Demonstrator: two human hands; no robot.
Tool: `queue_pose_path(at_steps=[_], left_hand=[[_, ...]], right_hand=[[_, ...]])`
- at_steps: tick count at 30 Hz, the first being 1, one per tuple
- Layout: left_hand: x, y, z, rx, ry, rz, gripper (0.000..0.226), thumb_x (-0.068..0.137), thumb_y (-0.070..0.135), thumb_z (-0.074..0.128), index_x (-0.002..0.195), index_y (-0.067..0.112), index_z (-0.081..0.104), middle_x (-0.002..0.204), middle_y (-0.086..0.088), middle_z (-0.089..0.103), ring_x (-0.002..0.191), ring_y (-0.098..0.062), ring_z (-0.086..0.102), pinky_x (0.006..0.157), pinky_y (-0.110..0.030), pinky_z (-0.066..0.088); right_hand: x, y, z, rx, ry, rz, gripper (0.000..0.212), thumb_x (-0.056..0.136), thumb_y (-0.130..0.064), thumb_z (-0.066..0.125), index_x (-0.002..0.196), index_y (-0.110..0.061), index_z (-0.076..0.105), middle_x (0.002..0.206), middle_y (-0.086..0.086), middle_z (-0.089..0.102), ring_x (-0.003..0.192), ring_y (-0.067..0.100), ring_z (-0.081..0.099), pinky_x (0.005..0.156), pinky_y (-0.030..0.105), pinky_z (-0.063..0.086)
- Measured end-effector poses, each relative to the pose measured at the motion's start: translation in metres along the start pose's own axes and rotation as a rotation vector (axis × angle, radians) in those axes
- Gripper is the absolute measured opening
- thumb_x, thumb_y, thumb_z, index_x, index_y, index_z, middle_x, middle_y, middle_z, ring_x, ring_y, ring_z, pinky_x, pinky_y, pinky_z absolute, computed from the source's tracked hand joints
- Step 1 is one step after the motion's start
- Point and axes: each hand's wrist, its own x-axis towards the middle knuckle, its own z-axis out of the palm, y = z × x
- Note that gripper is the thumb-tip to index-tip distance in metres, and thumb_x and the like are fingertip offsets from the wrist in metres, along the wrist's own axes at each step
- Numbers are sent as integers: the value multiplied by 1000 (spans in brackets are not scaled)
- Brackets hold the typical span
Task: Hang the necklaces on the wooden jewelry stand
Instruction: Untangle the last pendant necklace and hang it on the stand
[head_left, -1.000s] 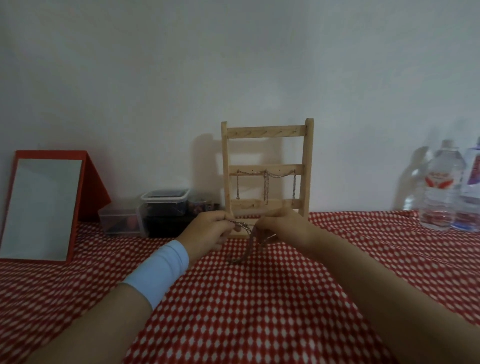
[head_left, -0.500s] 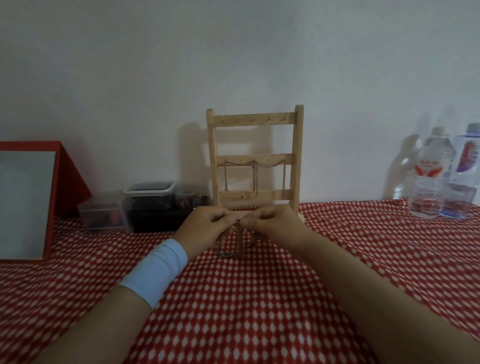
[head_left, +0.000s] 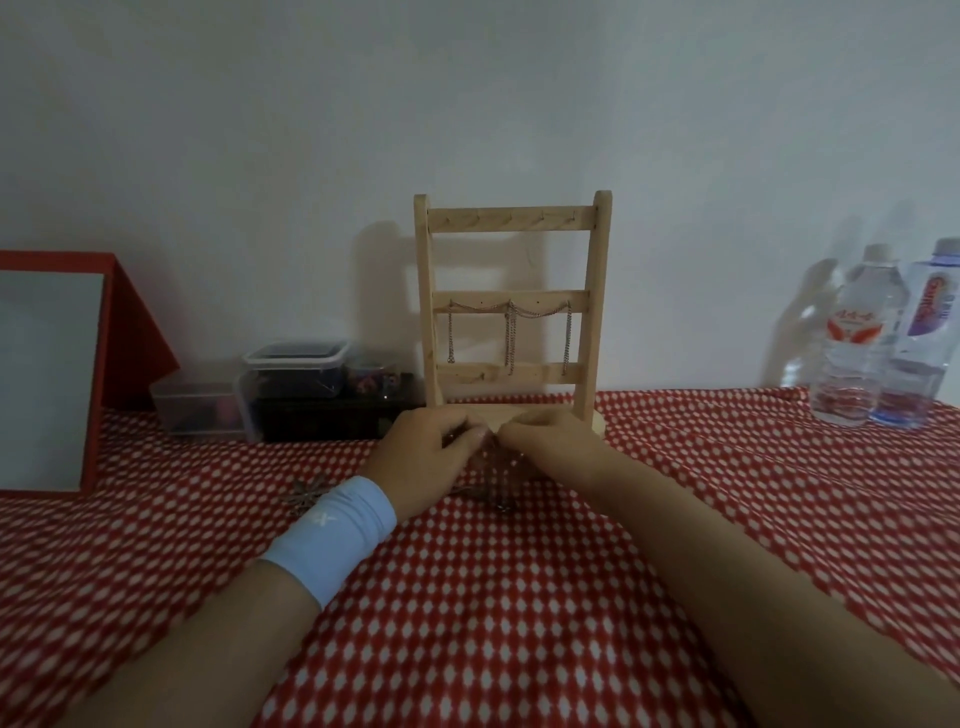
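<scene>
The wooden jewelry stand (head_left: 511, 218) stands upright against the wall with three crossbars. Chain necklaces (head_left: 511, 332) hang from its middle bar in draped loops. In front of the stand's base, my left hand (head_left: 426, 457) and my right hand (head_left: 550, 439) meet fingertip to fingertip and pinch a thin chain necklace (head_left: 493, 480), which dangles blurred between them down to the cloth. More tangled chain (head_left: 306, 493) lies on the cloth just left of my left wrist, partly hidden by the pale blue wristband.
A red-and-white checked tablecloth (head_left: 519, 597) covers the table. Clear plastic boxes (head_left: 296, 384) sit left of the stand. A red-framed mirror (head_left: 49, 374) leans at the far left. Two water bottles (head_left: 878, 338) stand at the right by the wall.
Both hands have stayed together on the chain just in front of the stand's base. The dangling chain now hangs lower between them. A chain left of my wrist has come into view.
</scene>
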Motion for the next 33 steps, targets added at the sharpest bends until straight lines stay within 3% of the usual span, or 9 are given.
queue_pose_path(at_steps=[3,7,10,12,17,19,22,29,33], left_hand=[[-1,0,-1,-77,-20,-47,29,100,20,52,76,14,67,65,11,68,48,-1,57,63,-23,45],[-2,2,1,-73,-32,-60,24,98,23,54,79,19,69,69,5,71,60,-12,68,59,-21,52],[-1,5,4,-177,-27,-142,22,96,24,58,83,14,73,71,-1,72,63,-18,70,62,-34,59],[-2,7,4,-318,-53,-239,18,95,22,61,85,14,73,68,-2,72,60,-19,69,58,-32,59],[-1,-1,-1,-237,-128,-273,14,96,20,60,94,20,74,77,-1,74,64,-16,70,56,-26,58],[-1,-3,-2,-200,-148,-269,17,97,20,57,92,22,74,78,1,74,61,-14,69,53,-25,55],[-2,-4,-1,-181,-154,-254,21,99,20,54,90,25,72,82,2,74,70,-16,70,58,-25,57],[-2,-11,-10,-172,-245,-274,16,97,20,58,92,20,73,72,8,71,59,2,60,59,-9,45],[-4,-17,-11,-132,-186,-246,18,98,20,56,90,18,72,78,6,72,67,-11,64,69,-21,53]], right_hand=[[-3,2,-5,42,44,-49,19,90,-27,71,78,-15,80,84,-2,77,87,12,71,90,36,60],[-8,6,-5,49,45,-96,24,88,-18,70,79,4,73,78,15,72,72,14,64,82,34,60],[-8,7,-2,39,47,-84,26,89,-19,68,63,-15,70,61,-9,65,62,1,59,70,23,50],[-7,8,0,7,35,-106,26,91,-20,66,66,-21,68,62,-14,66,63,-4,61,67,16,48],[-5,13,6,-9,99,-251,19,91,-10,64,74,-16,68,72,-8,68,68,1,63,66,17,52],[-3,14,8,-4,89,-262,6,91,-11,67,89,-16,70,87,-6,72,78,4,69,74,24,59],[-2,13,7,-65,32,-286,19,93,-22,72,112,-21,71,100,-7,74,88,5,73,81,27,62],[0,13,-1,-175,36,-275,14,89,-15,77,102,-19,80,95,-11,79,88,2,73,85,25,60],[-2,9,-1,-112,-34,-195,12,93,-14,72,100,-19,80,93,-9,79,81,5,74,78,22,60]])
